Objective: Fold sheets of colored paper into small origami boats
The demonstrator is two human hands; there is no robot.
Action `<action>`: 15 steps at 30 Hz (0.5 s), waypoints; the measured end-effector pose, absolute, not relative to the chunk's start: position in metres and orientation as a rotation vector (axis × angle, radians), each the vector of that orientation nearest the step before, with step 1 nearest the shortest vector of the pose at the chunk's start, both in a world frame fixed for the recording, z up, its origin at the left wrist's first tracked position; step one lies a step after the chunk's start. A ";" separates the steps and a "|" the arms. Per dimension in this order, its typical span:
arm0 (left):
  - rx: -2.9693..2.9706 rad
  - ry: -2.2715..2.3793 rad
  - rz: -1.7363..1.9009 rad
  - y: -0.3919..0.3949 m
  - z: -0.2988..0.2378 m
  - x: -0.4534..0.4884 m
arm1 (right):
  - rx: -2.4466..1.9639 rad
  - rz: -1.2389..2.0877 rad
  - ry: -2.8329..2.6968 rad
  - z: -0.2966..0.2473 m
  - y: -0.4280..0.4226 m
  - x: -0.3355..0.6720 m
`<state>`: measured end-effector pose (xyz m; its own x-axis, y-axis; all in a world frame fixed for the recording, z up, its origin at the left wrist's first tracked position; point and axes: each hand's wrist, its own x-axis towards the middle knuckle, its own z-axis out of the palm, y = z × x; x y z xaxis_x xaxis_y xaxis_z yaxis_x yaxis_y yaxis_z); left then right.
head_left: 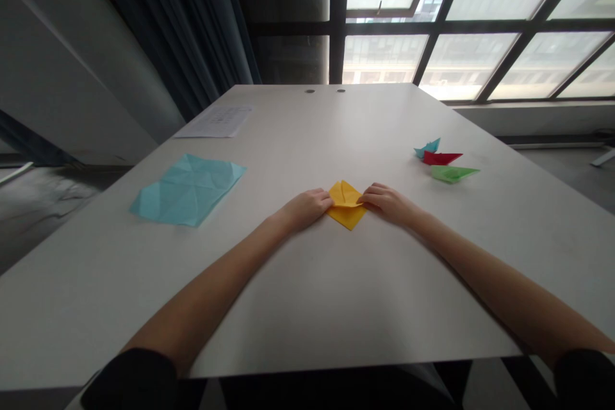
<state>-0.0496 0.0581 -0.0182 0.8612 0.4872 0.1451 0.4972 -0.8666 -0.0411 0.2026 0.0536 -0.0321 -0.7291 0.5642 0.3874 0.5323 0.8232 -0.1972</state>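
Observation:
A small folded yellow paper point(346, 206) lies on the white table point(307, 295) in front of me, shaped like a diamond with a raised flap. My left hand point(306, 207) pinches its left corner with curled fingers. My right hand point(387, 202) pinches its right corner the same way. Both hands rest on the tabletop, one at each side of the paper.
A creased light-blue sheet point(188, 188) lies flat at the left. Three folded paper boats, teal point(427, 148), red point(441, 157) and green point(452, 173), sit at the right. A printed white sheet point(217, 122) lies at the far left, near dark curtains. Windows stand behind the table.

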 end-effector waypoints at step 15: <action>-2.712 -0.769 0.085 0.035 -0.013 -0.040 | -0.818 -0.170 -2.732 -0.034 0.044 0.213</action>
